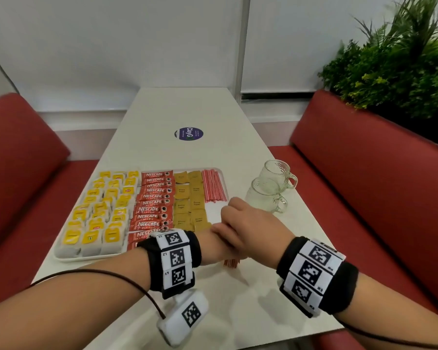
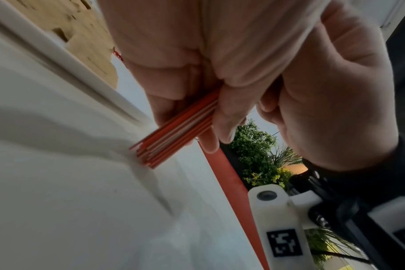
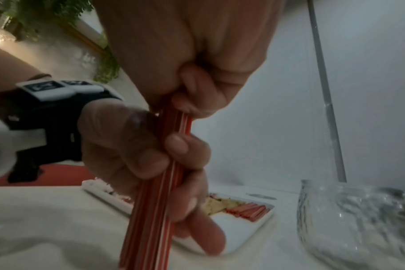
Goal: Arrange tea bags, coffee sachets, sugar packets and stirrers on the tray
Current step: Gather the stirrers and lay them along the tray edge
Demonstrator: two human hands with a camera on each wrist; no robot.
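Checking the head view, we see only the tips of a stirrer bundle (image 1: 230,263) below the stacked hands, lower centre. Both wrist views expose the grip: left hand (image 3: 136,146) and right hand (image 3: 192,60) each curl tightly round it, ends touching the table (image 2: 58,201) beside the tray (image 1: 68,257).

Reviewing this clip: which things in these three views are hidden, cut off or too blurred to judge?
- Head view: the bundle of stirrers is covered by the right hand and left hand; only its lower ends show.
- Left wrist view: blur and fingers prevent counting the stirrers.
- Right wrist view: the glass mug is cut by the frame edge.
- Head view: print on the sugar packets is too small to read.
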